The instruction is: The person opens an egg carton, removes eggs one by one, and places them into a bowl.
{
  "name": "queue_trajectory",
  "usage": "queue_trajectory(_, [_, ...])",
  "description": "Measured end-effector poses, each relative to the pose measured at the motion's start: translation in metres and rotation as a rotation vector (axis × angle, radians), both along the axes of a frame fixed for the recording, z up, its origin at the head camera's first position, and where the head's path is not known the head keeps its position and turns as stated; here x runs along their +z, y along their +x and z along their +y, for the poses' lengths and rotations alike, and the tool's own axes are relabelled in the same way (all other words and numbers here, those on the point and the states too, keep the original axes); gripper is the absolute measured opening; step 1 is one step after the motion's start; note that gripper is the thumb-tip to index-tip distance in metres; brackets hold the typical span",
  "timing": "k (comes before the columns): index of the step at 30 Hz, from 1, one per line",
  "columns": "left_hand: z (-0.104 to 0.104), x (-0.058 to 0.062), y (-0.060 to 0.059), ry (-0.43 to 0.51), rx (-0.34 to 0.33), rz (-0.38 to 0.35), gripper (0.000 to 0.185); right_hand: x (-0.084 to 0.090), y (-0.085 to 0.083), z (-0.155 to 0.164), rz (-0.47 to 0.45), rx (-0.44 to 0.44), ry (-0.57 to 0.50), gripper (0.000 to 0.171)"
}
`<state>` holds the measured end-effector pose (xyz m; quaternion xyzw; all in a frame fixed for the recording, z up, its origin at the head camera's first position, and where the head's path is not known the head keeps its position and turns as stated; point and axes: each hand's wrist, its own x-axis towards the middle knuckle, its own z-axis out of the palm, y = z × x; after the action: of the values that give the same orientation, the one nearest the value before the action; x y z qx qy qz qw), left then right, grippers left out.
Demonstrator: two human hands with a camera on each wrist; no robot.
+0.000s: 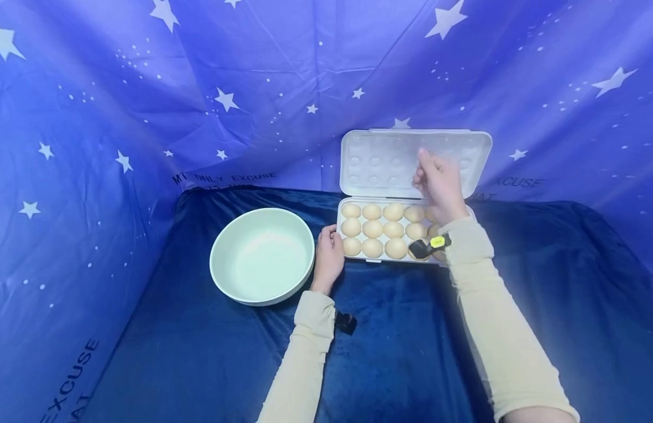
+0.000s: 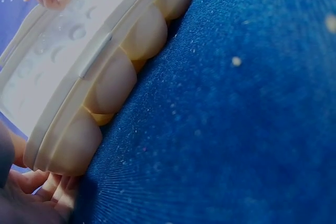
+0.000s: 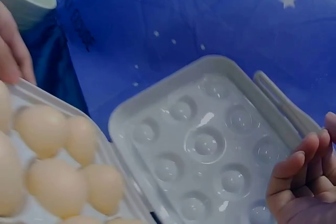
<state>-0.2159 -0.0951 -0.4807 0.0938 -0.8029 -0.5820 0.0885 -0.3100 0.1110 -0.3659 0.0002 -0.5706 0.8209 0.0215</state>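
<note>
A white plastic egg carton point(image 1: 358, 258) lies on the blue cloth with its lid point(image 1: 379, 170) raised at the back. Rows of light-brown eggs point(image 1: 394, 230) fill the visible cups; my right forearm covers some at the right end. My left hand point(image 1: 330, 258) grips the carton's left end, its thumb and fingers around the corner point(image 2: 58, 156) in the left wrist view. In front of the lid, my right hand point(image 1: 439, 185) hovers with loosely curled fingers and nothing visible in them. The right wrist view shows its fingertips overlapping the lid's clasp strip point(image 3: 286, 103); contact is unclear.
A pale green bowl point(image 1: 263, 258) stands left of the carton, close beside my left hand. Dark blue cloth point(image 1: 199, 358) covers the table. Behind and to the sides hangs a blue curtain point(image 1: 284, 70) printed with white stars.
</note>
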Motion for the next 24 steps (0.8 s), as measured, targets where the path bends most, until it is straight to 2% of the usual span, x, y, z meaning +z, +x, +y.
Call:
queue_trajectory(8, [0.001,-0.005,-0.001,0.003,0.012,-0.020,0.033,-0.031,0.061,-0.007,-0.005,0.009,0.012,0.031])
queue_trajectory(12, [0.002,-0.003,0.000,-0.002,0.006,-0.014,0.034,-0.049,0.093,-0.011,-0.045,-0.028,0.142,0.022])
queue_trajectory(14, [0.003,-0.001,0.000,-0.002,-0.002,-0.008,0.034,-0.054,0.104,-0.011,-0.058,-0.042,0.213,0.022])
queue_trajectory(17, [0.005,0.004,0.001,-0.021,-0.004,0.002,0.034,-0.055,0.111,-0.012,-0.040,-0.049,0.245,0.021])
queue_trajectory(21, [0.008,0.014,0.006,-0.126,-0.006,-0.007,0.038,-0.053,0.112,-0.014,0.028,-0.049,0.298,0.019])
queue_trajectory(24, [0.010,0.023,0.011,-0.218,-0.052,-0.024,0.048,-0.054,0.112,-0.020,0.062,-0.043,0.356,0.015])
